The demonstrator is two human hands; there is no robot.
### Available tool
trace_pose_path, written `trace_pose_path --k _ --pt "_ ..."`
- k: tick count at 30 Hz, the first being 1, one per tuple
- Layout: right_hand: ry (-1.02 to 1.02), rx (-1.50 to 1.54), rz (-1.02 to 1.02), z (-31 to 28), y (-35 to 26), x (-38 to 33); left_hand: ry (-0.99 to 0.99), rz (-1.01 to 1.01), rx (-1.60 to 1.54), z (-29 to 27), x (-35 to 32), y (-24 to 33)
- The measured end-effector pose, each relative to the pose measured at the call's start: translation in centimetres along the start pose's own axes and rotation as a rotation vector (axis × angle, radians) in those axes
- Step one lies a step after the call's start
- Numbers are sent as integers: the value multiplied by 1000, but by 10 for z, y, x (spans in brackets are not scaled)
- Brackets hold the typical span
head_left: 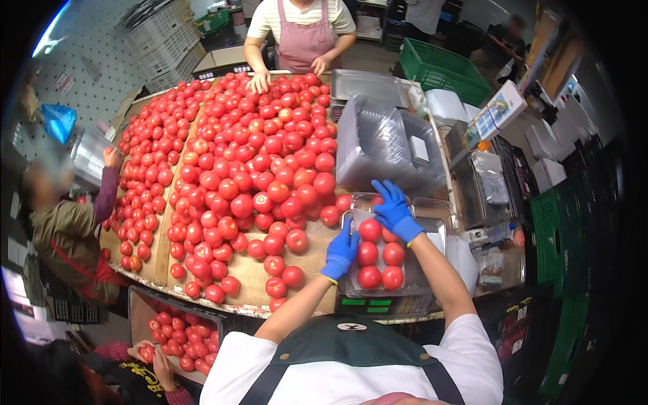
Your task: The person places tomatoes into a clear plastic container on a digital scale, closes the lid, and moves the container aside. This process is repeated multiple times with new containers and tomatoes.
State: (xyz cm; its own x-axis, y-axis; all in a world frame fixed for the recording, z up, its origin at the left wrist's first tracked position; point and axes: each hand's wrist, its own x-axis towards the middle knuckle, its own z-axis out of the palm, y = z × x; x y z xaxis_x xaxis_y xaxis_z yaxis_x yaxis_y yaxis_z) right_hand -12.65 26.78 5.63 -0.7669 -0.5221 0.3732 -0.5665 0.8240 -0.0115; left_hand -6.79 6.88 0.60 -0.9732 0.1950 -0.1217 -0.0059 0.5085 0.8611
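A transparent plastic tray with several red tomatoes in rows rests on a scale that has green displays. Along the tray's left side lies my left hand, in a blue glove, its fingers stretched forward at the wall. My right hand, gloved the same, is over the tray's far right corner with its fingers apart. One tomato under the right hand is partly hidden. Stacked transparent containers stand just beyond the right hand. Loose tomatoes cover much of the table to the left.
A wooden divider splits the tomato table. One person reaches into the pile from the far side; another person is at the left. Lower left, someone's hands handle tomatoes over a crate. A green crate stands far right.
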Motion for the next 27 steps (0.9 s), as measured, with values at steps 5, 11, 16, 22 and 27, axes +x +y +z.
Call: trace_pose_path --k 5,11,16,22,27 --pt "-200 84 125 37 29 0 44 119 -21 3 3 -9" --pt "-121 19 45 45 36 0 258 571 410 1 21 29" --pt "-235 39 39 50 47 5 -21 591 391 34 66 30" --pt "-264 29 38 49 44 5 -33 626 504 42 78 23" --pt "-167 114 38 50 45 -1 -249 518 540 35 49 29"
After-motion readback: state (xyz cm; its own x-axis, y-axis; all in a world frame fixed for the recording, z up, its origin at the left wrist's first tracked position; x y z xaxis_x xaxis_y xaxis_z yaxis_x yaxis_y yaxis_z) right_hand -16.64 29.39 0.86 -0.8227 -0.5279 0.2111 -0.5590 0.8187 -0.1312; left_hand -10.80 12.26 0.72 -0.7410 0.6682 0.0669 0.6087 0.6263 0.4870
